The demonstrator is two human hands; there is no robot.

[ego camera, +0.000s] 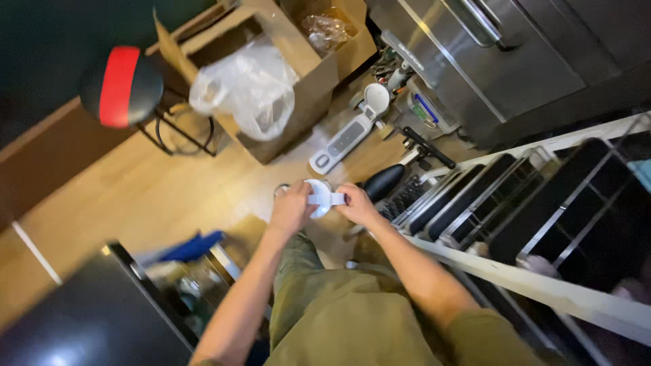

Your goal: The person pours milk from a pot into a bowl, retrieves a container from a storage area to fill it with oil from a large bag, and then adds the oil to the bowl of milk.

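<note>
Both hands meet in front of the person's body, over the wooden floor (135,196), on one small round white object (320,196) with a white strap or band across it; what it is cannot be made out. The left hand (291,207) is closed around the object's left side, fingers curled over the rim. The right hand (357,205) pinches the band's right end between thumb and fingertips. Olive trousers (339,312) fill the lower frame. On the floor beyond the hands lies a white hand-held appliance (349,132) with a grey panel. Behind it stand an open cardboard box (305,81) holding a clear plastic bag (247,88), and a stool with a black and red seat (122,87). A white rack of dark trays (542,203) runs along the right
</note>
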